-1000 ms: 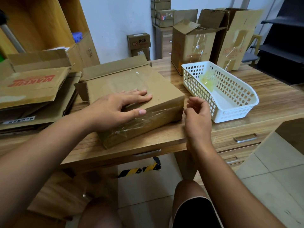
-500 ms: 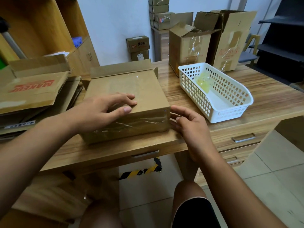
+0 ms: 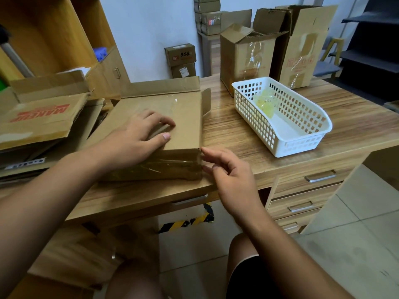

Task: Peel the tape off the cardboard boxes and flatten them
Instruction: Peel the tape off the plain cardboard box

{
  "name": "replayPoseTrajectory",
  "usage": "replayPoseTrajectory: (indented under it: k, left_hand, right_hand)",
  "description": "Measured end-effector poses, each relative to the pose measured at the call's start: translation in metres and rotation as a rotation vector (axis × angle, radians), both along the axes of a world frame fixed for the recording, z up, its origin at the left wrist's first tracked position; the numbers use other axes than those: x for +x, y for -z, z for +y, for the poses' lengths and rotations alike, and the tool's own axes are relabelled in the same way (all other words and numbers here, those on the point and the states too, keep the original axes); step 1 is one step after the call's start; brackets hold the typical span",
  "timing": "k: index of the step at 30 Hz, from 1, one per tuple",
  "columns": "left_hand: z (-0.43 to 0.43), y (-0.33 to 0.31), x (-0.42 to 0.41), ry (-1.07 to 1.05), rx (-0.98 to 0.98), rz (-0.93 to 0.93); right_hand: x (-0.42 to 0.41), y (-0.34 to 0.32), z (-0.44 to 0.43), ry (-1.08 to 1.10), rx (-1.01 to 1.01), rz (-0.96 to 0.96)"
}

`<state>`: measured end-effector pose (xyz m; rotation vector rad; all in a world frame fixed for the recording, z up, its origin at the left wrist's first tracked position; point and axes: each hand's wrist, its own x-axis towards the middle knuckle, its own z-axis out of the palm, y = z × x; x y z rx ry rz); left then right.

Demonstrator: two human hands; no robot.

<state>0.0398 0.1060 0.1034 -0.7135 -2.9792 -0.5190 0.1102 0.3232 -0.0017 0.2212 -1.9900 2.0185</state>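
Left of the white slotted plastic basket, a taped flat brown cardboard box is sitting on the desk. Left hand is pressing its top, loose-fingered; right hand is touching its near corner, gripping nothing.

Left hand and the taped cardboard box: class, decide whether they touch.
Touching. The head view shows the left hand resting on top of the taped cardboard box, fingertips against it.

Box centre on desk — basket right, flattened cardboard left.
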Motion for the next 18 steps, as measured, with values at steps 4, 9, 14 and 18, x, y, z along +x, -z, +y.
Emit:
replayPoseTrajectory:
  k: [4, 9, 14, 18]
  left_hand:
    - [0.000, 0.000, 0.002, 0.018, 0.005, -0.065]
    - [-0.005, 0.002, 0.005, 0.015, 0.031, -0.055]
    - [-0.004, 0.005, 0.008, 0.000, 0.030, -0.027]
    - [-0.003, 0.005, 0.009, -0.005, 0.034, -0.031]
  right_hand:
    - [0.008, 0.001, -0.004, -0.072, 0.063, 0.029]
    - [0.004, -0.001, 0.003, -0.138, 0.032, -0.044]
    - [-0.010, -0.006, 0.002, -0.099, -0.148, -0.058]
    - [-0.017, -0.012, -0.006, -0.097, -0.185, 0.007]
